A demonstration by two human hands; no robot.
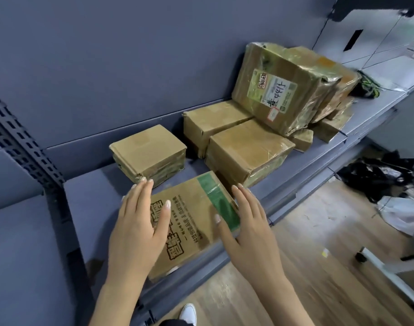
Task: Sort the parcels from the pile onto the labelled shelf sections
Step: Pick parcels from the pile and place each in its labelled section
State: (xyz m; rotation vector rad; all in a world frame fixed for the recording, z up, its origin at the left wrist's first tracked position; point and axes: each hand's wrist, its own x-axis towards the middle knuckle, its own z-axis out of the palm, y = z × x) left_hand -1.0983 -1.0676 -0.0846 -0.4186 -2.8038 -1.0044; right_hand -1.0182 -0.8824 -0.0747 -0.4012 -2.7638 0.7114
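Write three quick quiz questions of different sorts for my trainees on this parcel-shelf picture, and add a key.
1. True or false: the green-striped parcel is nearer the front edge of the shelf than the small plain box.
2. Choose one. The left hand and right hand have their fingers: A) curled into fists; B) straight, on either side of the green-striped parcel; C) pinching a label.
3. Fill the gap: the big labelled parcel at the back sits tilted on top of other ____.

Key: 1 true; 2 B; 3 parcels.
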